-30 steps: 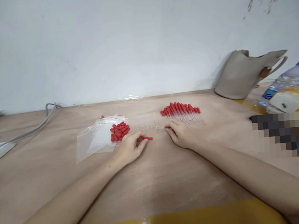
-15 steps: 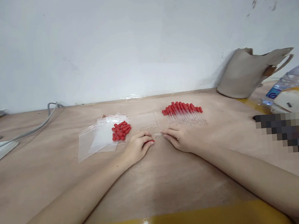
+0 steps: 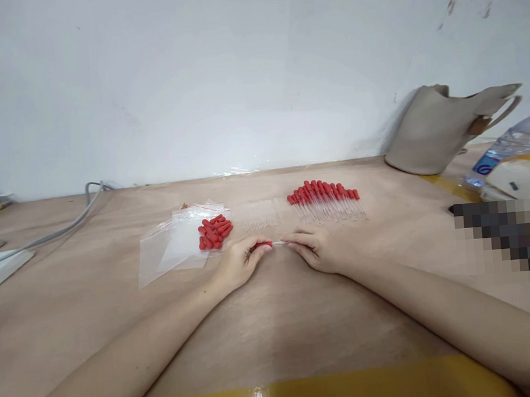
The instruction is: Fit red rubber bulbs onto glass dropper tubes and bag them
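Note:
My left hand [image 3: 244,258] pinches a red rubber dropper bulb [image 3: 264,244], its open end facing right. Between the fingers of my right hand [image 3: 312,250] is a thin clear glass dropper tube [image 3: 278,243], lying level. The tube's left end meets the bulb; whether it sits inside cannot be made out. Loose red bulbs [image 3: 213,232] lie in a heap on clear plastic bags [image 3: 172,248] beyond my left hand. Bare clear tubes [image 3: 256,214] lie in a row past both hands. Behind my right hand rests a row of droppers with red bulbs fitted [image 3: 324,197].
A beige bag [image 3: 425,131] leans against the wall at the back right, beside a plastic bottle [image 3: 512,142] and a white and yellow packet [image 3: 524,175]. A grey cable [image 3: 61,230] runs along the left. Yellow tape [image 3: 308,394] covers the table's front edge.
The bulb and the tube were apart and now meet end to end. My left hand has turned the bulb level with the tube; my right hand has shifted slightly.

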The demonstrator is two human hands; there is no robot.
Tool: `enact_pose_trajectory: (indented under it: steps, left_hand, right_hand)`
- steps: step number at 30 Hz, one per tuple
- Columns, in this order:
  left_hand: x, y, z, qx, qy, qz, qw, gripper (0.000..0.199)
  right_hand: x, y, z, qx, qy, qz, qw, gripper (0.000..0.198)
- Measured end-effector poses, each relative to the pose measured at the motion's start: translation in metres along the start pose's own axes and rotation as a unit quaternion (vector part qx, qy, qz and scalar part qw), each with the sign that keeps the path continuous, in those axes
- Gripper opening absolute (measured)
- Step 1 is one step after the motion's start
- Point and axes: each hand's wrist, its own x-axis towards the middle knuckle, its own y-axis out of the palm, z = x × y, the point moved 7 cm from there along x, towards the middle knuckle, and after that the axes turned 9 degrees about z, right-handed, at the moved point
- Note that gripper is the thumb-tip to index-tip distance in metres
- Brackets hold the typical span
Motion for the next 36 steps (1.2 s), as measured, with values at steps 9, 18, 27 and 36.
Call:
enact_pose_trajectory:
  steps: [9,18,27,36]
  left_hand:
    - [0.000,0.007,0.001,-0.010,-0.007,0.036,0.999,0.020]
    - [0.000,0.000,-0.001,0.005,0.014,-0.007,1.000,0.015]
    - [-0.001,0.001,-0.001,-0.012,-0.012,0.022,1.000,0.013]
    - [-0.002,0.005,0.000,-0.016,0.012,0.037,0.999,0.015]
  right_hand:
    - [0.000,0.007,-0.007,-0.062,0.008,0.041,0.997,0.030]
    - [-0.004,0.005,-0.004,-0.121,0.003,0.022,0.992,0.026]
    - [-0.004,0.002,0.002,-0.102,-0.039,-0.014,0.994,0.023]
    - [-0.001,0.004,0.013,-0.160,-0.020,0.002,0.987,0.026]
